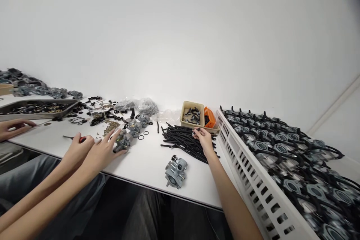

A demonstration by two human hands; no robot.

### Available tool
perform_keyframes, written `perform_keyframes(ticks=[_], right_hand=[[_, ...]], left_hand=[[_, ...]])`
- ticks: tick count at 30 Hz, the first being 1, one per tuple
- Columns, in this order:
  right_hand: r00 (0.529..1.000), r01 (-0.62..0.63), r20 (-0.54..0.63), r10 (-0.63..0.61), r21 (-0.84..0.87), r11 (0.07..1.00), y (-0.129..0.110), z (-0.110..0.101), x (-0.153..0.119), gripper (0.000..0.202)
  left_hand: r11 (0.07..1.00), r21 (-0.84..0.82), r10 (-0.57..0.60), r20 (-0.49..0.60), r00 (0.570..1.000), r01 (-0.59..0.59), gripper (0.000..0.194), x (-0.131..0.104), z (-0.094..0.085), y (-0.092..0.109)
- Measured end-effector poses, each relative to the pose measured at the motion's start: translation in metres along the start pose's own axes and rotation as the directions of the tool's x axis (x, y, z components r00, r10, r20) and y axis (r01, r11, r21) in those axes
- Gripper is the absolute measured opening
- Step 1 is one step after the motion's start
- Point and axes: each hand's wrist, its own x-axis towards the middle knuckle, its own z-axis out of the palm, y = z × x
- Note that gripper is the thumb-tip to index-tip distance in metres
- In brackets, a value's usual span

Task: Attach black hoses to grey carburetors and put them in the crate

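On the left, my left hand (102, 153) reaches across to a metal carburetor (123, 141), its fingers over the top and its thumb on the near side. More carburetors (134, 127) stand in line just behind that one. My right hand (204, 139) is over a pile of thin black hoses (180, 140), thumb and fingers pinched on a small dark piece that looks like a hose end (196, 131); most of it is hidden. Between my hands, near the table edge, a single carburetor (176, 172) lies apart.
A white crate (239, 165) full of carburetors with hoses fills the right side. Behind the hoses sit a cream bin (184, 120) of clips and an orange basket (210, 118). A co-worker's hand (78, 146) holds a red-handled screwdriver; another hand (15, 128) is farther left, by a metal tray (74, 104).
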Motion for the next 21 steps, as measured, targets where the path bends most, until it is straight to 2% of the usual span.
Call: perform_keyframes(ticks=[3, 5, 9, 12, 15, 19, 21], right_hand=[[1.000, 0.000, 0.003, 0.000, 0.000, 1.000, -0.001, 0.000, -0.001, 0.042], [1.000, -0.014, -0.005, 0.014, 0.003, 1.000, -0.002, 0.001, -0.001, 0.042], [1.000, -0.019, -0.017, 0.019, 0.002, 1.000, -0.004, 0.003, -0.002, 0.041], [1.000, -0.004, -0.017, 0.004, -0.004, 1.000, -0.004, 0.002, -0.003, 0.040], [1.000, 0.006, -0.017, -0.006, -0.004, 1.000, -0.004, 0.000, -0.003, 0.039], [1.000, 0.017, -0.011, -0.017, -0.003, 1.000, -0.005, 0.000, -0.003, 0.039], [1.000, 0.013, -0.007, -0.013, 0.002, 1.000, -0.006, 0.001, -0.003, 0.040]], left_hand=[[0.997, 0.068, 0.037, 0.027, 0.999, -0.039, 0.073, -0.019, -0.009, 0.018], [0.993, -0.080, 0.098, 0.077, 0.992, -0.092, 0.074, -0.035, -0.013, 0.035], [0.891, -0.433, 0.255, 0.232, 0.939, -0.135, 0.080, -0.051, -0.006, 0.083], [0.775, -0.619, 0.374, 0.287, 0.882, -0.128, 0.095, -0.044, 0.005, 0.117], [0.637, -0.770, 0.457, 0.331, 0.826, -0.044, 0.093, -0.030, 0.016, 0.140], [0.508, -0.857, 0.543, 0.398, 0.739, 0.088, 0.082, -0.019, 0.023, 0.152], [0.487, -0.865, 0.550, 0.408, 0.729, 0.117, 0.080, -0.018, 0.024, 0.154]])
